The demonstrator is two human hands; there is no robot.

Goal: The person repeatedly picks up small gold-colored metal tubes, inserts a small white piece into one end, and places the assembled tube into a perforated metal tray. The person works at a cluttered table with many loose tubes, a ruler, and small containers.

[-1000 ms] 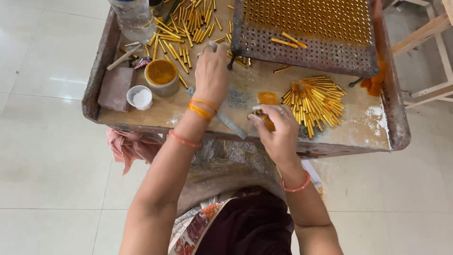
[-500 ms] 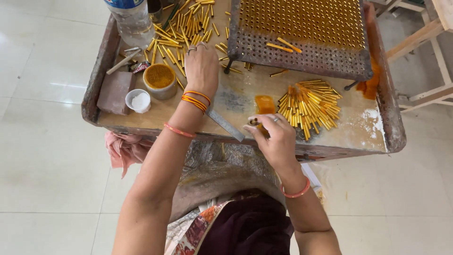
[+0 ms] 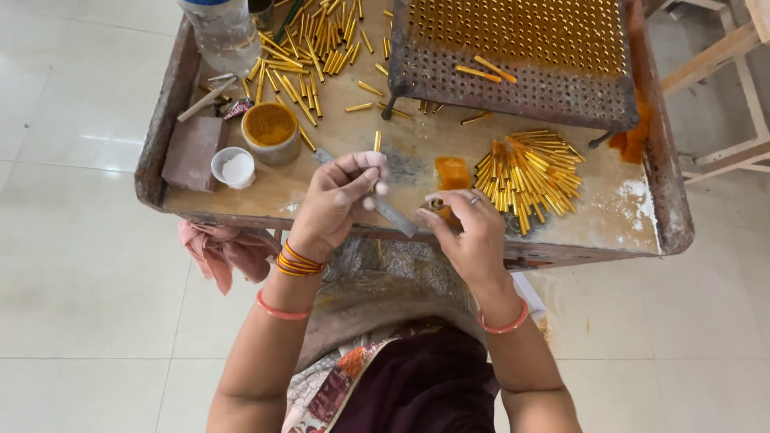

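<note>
My left hand [image 3: 335,202] pinches one thin golden tube [image 3: 377,144] upright over the front of the worn work tray [image 3: 164,172]. My right hand [image 3: 468,232] is closed around a small brown and orange object [image 3: 437,205], held just right of the left hand. A flat metal blade [image 3: 391,213] lies on the tray between the two hands. An orange block [image 3: 451,171] sits just beyond my right hand. A heap of golden tubes [image 3: 528,176] lies to its right.
Several loose golden tubes [image 3: 309,48] are scattered at the back left by a plastic bottle [image 3: 226,34]. A perforated metal rack [image 3: 525,60] filled with tubes stands at the back right. A round tin of orange paste [image 3: 270,131], a small white cup [image 3: 233,167] and a brown block [image 3: 192,152] sit at left.
My left hand has come back from the scattered tubes at the rear to the tray's front, now with one tube in its fingers. My right hand has stayed near the front edge.
</note>
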